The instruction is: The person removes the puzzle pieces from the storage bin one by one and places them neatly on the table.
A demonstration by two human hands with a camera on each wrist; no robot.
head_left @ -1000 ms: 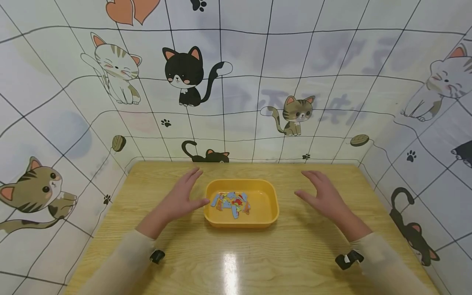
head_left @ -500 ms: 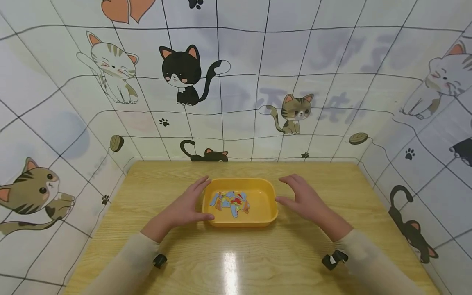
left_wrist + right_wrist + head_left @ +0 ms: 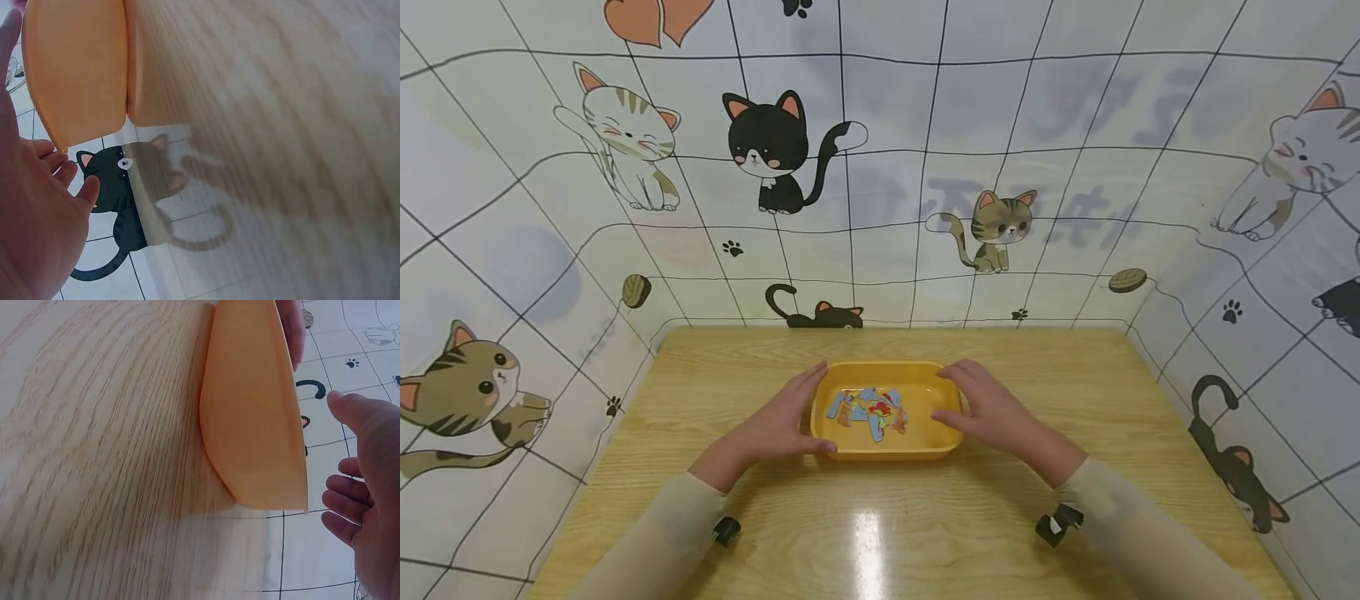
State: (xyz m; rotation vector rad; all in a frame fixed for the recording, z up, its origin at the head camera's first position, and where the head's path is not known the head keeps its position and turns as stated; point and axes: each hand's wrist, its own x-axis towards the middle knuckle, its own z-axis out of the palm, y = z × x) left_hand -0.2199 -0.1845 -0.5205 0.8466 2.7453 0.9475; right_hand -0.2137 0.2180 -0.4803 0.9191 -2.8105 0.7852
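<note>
A yellow plastic tray [image 3: 925,454] stands on the table in the head view. In its left half lies a loose pile of small flat pieces [image 3: 872,410], blue, orange, red and yellow, that look like puzzle pieces. My left hand [image 3: 775,425] is at the tray's left end, its thumb by the near left corner and its fingers by the far left one. At the right end, the thumb and fingers of my right hand [image 3: 988,408] reach over the rim. The right wrist view has this hand [image 3: 369,481] spread beside the tray wall [image 3: 253,412], with no firm grip visible.
The wooden table [image 3: 805,533] carries the tray near its middle. Behind and at both sides hangs a white sheet [image 3: 895,200] with a grid and cartoon cats. A dark strap piece [image 3: 726,530] sits at the left sleeve, another strap piece [image 3: 1060,523] at the right.
My right hand has come leftward from beside the tray to its right rim. The left hand has shifted slightly right and settled at the left end. The tray stays in place.
</note>
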